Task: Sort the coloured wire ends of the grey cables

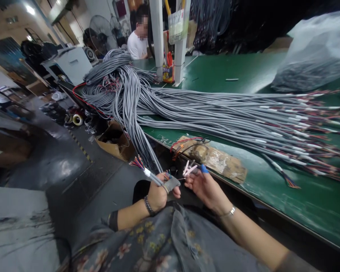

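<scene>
Broadly, the green table is the biggest thing, and a mass of grey cables lies along it, heaped at one end, with one bundle dropping over the near edge toward the lap. On the table's far right side sits a cloudy plastic bag with a dark pile in its bottom, too hazy to name. On the floor under the hanging bundle, a cardboard box stands open; its inside is too dark to make out. A clear pocket hangs on the white post, yellow handles poking out of it, and below, at the post's foot, a small printed pouch holds something with red handles.

The left hand is closed around a few cable ends, white sleeve and coloured wires sticking out past it, its thumb in a grey cover. Near it, the right hand is loosely curled, with a blue fingertip cover; a pink clip is at its fingers, but I cannot tell whether they pinch it
</scene>
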Action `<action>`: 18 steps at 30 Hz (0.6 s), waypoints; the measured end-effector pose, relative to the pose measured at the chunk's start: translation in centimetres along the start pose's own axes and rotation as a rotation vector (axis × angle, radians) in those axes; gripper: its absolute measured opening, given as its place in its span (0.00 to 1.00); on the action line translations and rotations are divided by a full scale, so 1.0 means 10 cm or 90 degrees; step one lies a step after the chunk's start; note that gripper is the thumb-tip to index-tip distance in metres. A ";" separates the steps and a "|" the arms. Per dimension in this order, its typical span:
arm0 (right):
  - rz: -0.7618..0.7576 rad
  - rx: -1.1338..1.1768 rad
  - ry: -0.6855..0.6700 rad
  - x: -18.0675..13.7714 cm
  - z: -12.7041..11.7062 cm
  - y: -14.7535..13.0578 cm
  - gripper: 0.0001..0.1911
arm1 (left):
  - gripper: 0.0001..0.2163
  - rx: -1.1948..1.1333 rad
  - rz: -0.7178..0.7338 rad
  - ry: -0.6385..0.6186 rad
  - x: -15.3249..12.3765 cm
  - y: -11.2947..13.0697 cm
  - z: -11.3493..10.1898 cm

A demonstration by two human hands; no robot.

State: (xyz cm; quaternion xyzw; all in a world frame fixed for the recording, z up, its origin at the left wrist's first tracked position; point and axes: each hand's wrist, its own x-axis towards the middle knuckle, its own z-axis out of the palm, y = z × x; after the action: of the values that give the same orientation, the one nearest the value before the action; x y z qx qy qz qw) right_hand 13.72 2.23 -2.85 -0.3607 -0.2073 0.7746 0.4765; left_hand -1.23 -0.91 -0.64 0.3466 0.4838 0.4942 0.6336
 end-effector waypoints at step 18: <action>-0.077 -0.001 -0.012 0.16 0.12 0.05 0.25 | 0.20 0.121 0.004 -0.042 0.02 0.01 0.11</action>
State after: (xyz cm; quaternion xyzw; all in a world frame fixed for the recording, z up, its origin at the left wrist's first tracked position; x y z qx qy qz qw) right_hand 12.07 3.42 -2.96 -0.3405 -0.2341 0.7478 0.5198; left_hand -0.18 -0.59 -0.26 0.4227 0.5066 0.4361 0.6119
